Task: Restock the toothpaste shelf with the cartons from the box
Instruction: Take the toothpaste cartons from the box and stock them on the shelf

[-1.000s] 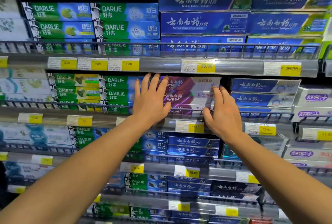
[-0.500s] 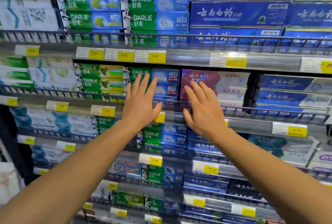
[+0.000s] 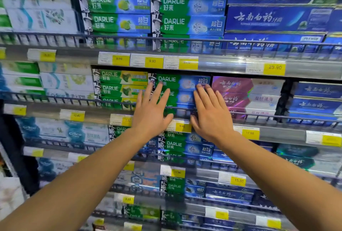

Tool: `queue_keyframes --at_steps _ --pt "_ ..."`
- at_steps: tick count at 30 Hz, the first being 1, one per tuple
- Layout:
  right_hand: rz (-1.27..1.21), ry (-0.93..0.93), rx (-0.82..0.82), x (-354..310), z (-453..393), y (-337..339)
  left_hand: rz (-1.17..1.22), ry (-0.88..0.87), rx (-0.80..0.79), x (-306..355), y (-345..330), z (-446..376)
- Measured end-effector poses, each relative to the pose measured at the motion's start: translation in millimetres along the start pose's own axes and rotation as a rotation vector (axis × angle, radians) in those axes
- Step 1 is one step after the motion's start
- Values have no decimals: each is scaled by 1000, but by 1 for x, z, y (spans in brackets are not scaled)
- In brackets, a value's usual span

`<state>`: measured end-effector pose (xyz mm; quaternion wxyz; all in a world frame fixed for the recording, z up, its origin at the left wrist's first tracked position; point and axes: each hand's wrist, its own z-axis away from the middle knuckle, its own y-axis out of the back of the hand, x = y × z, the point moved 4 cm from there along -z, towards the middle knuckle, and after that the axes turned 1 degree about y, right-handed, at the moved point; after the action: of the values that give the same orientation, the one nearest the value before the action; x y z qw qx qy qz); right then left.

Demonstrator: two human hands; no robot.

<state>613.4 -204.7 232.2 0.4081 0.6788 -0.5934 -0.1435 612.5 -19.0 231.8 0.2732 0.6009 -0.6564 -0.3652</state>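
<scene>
A stack of green-and-blue Darlie toothpaste cartons (image 3: 182,82) fills the middle of the second shelf behind a wire rail (image 3: 259,115). My left hand (image 3: 150,112) lies flat with straight, spread fingers against the left end of that stack. My right hand (image 3: 211,115) lies flat with straight fingers against its right end, beside the purple-and-white cartons (image 3: 248,90). Neither hand holds a carton. The supply box is not in view.
Green-and-yellow Darlie cartons (image 3: 120,82) sit left of the stack. Dark blue cartons (image 3: 277,17) fill the upper right shelf and more Darlie cartons (image 3: 148,12) the upper middle. Yellow price tags (image 3: 151,61) line each shelf edge. Lower shelves hold further cartons.
Both hands have shifted left along the second shelf, from the purple-and-white cartons to the green-and-blue Darlie stack. The view has swung left with them.
</scene>
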Motion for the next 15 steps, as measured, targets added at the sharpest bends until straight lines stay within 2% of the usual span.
queue_keyframes --at_steps 10,15 --pt "-7 -32 15 -4 3 5 61 -70 15 -7 -4 2" --pt "-56 22 0 -16 26 -6 51 -142 -4 -7 -21 22"
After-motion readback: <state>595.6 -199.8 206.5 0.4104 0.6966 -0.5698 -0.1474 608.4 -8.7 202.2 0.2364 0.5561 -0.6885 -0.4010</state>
